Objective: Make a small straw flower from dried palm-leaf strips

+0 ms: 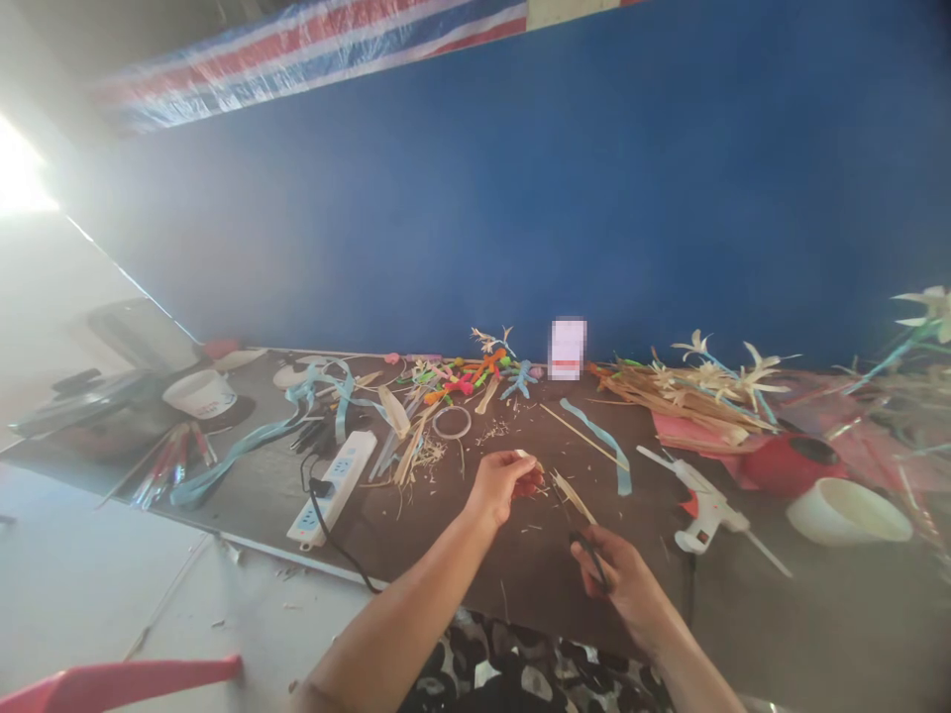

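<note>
Panel (475,218) deep blue; sheeting (319,59) striped red, white and blue; worktop (520,584) brown; power strip (338,488) white; clothing (482,663) patterned black and white; scissor handles (594,566) black

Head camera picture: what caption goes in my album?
The right hand holds scissors; a glue gun and pale flowers lie nearby.

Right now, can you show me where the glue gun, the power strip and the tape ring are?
Glue gun (709,508): head view, on its white body.
Power strip (343,480): head view, middle of its top face.
Tape ring (452,436): head view, on its near rim.
</note>
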Action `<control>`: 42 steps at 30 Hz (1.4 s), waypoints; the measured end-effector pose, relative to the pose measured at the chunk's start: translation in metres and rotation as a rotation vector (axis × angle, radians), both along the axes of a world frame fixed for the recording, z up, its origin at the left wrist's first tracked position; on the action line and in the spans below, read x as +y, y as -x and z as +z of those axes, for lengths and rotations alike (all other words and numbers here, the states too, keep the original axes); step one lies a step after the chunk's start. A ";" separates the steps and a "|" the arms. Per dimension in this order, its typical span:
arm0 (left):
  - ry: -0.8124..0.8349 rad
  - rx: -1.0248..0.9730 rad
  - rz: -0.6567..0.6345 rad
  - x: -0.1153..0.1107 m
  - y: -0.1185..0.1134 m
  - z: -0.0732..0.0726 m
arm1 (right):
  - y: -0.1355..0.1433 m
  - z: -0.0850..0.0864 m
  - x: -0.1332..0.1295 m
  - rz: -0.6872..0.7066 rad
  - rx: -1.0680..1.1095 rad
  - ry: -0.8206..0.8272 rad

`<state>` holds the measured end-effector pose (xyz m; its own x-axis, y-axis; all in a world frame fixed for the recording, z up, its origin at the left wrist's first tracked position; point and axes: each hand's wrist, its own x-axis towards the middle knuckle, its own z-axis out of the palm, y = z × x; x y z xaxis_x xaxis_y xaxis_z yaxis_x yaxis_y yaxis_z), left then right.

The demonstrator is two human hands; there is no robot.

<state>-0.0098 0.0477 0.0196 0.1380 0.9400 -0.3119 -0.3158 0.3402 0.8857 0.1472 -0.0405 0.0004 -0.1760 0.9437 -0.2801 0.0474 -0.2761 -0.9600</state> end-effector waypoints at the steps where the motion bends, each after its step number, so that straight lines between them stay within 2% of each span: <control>1: 0.001 -0.004 -0.003 0.000 0.000 -0.001 | 0.000 0.000 0.000 -0.015 -0.005 -0.004; 5: 0.017 -0.002 0.020 0.001 0.003 -0.002 | -0.001 -0.002 0.000 -0.065 -0.059 -0.013; 8: 0.022 0.014 0.060 0.002 0.007 0.001 | -0.004 -0.007 0.002 -0.078 -0.269 -0.043; 14: 0.017 -0.037 0.045 0.004 0.017 0.008 | 0.003 -0.015 0.006 -0.001 -0.926 -0.310; 17: 0.039 -0.068 0.025 0.004 0.020 0.007 | 0.016 -0.012 0.013 0.083 -1.059 -0.385; 21: 0.037 -0.068 0.010 0.006 0.021 0.002 | 0.035 -0.005 0.026 0.164 -1.177 -0.394; 25: 0.006 -0.010 -0.016 0.014 0.018 -0.005 | 0.046 -0.001 0.035 0.195 -1.238 -0.409; 28: -0.053 0.144 -0.030 0.026 0.009 -0.008 | 0.046 0.000 0.036 0.213 -1.219 -0.412; 31: -0.122 0.315 -0.074 0.042 -0.002 -0.014 | 0.039 0.002 0.036 0.212 -1.099 -0.457; 34: -0.195 0.486 -0.178 0.059 -0.013 -0.023 | 0.022 0.005 0.039 0.102 -0.959 -0.521; 36: -0.197 0.533 -0.208 0.068 -0.019 -0.029 | 0.005 0.004 0.045 0.027 -0.938 -0.514; 42: -0.207 0.600 -0.236 0.086 -0.020 -0.043 | -0.041 -0.002 0.080 -0.048 -1.121 -0.430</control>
<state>0.0106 0.1335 -0.0238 0.2060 0.9546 -0.2154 0.3132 0.1443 0.9387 0.1885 0.0392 -0.0017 0.0019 0.9965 0.0841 0.9135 0.0325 -0.4056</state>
